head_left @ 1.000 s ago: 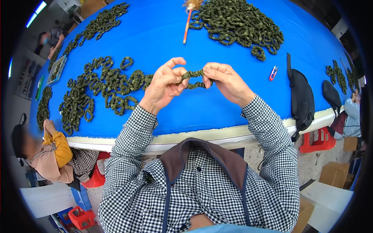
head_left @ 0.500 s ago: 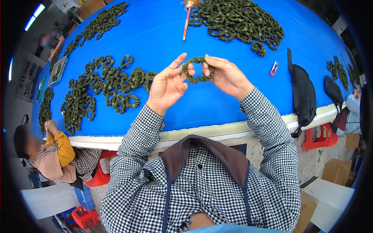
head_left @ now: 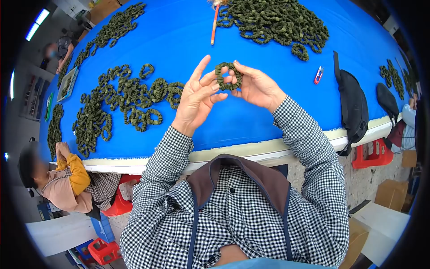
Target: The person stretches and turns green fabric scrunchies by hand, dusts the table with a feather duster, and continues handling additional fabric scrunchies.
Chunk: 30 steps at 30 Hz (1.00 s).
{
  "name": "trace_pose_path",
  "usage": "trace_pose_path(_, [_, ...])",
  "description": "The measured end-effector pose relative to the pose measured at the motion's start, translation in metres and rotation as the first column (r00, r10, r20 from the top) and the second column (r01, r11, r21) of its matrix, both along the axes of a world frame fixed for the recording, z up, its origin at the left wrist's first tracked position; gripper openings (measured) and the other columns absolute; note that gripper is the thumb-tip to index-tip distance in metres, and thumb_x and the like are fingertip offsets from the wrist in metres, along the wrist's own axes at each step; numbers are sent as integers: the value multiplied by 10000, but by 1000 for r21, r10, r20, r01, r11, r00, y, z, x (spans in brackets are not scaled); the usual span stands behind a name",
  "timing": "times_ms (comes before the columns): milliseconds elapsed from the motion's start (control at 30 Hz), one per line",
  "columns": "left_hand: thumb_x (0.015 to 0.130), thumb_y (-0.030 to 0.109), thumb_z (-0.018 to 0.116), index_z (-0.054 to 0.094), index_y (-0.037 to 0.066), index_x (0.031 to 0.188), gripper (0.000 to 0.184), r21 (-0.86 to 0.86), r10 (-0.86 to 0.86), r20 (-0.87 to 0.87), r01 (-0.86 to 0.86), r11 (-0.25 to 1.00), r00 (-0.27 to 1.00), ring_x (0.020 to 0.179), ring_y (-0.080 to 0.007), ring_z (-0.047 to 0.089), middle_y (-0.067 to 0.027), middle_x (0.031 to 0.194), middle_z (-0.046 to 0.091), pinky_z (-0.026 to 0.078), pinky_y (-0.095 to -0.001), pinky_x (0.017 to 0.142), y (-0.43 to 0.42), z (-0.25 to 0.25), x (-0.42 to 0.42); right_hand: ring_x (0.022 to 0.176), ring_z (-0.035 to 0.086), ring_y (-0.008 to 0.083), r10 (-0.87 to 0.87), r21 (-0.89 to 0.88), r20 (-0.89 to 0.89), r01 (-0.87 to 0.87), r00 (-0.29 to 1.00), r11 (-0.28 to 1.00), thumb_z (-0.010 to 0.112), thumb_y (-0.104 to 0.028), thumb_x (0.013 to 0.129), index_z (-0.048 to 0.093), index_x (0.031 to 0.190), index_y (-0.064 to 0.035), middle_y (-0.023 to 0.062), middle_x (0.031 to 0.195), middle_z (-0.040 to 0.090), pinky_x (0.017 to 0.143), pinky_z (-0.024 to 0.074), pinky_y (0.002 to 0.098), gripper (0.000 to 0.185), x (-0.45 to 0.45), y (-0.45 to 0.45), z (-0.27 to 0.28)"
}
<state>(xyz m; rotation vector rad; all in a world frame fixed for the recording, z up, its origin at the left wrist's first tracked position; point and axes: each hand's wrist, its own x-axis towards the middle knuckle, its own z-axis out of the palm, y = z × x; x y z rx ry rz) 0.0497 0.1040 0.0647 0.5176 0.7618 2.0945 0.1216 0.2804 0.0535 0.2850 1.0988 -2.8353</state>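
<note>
A dark green ruffled scrunchie (head_left: 229, 86) is held up above the blue table, its round opening facing me. My right hand (head_left: 260, 87) grips its right side, with fingertips showing through the opening. At its left edge, the thumb and bent fingers of my left hand (head_left: 195, 101) close on the fabric, while the index finger points up and away. Left of my hands lies a loose spread of similar scrunchies (head_left: 136, 92). A large heap of scrunchies (head_left: 277, 22) sits at the far side.
An orange-handled stick (head_left: 214, 28) lies beyond my hands. To the right are red thread snips (head_left: 318, 75) and a black bag (head_left: 352, 101). A person in yellow sleeves (head_left: 76, 177) sits at the left edge. Another person (head_left: 65, 47) is farther back. Red stools (head_left: 371, 154) stand below the table.
The scrunchie looks narrower and has been drawn slightly up. My left index finger has straightened upward, and the left hand's other fingers have bent toward the thumb.
</note>
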Motion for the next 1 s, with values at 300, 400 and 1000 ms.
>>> trace_pose_path(300, [820,-56,634,112,95,1493,865,-95,95,-134,-108,990,986,1043,-266,631,-204,1299,531,603,-261,687,1,0,5,767,558,68,24,-82,19,-22,1000,996,562,-299,948,631,1027,-83,2,872,624,741,450,276,240,-4,-5,-9])
trace_pose_path(400, [839,-40,624,118,86,1491,835,-96,111,-188,-131,987,976,1031,-263,635,-201,1282,547,599,-254,682,2,1,8,771,570,80,8,-98,24,-5,1000,995,575,-322,935,649,1010,-98,19,874,653,718,413,248,248,-6,-7,-12])
trace_pose_path(1000, [954,218,545,309,24,1404,544,-386,-483,-124,407,828,867,804,-250,687,-195,967,633,559,-269,386,-15,14,-40,756,565,115,256,636,-105,-133,961,760,639,-111,871,639,877,-36,52,820,635,729,486,241,76,26,-12,36])
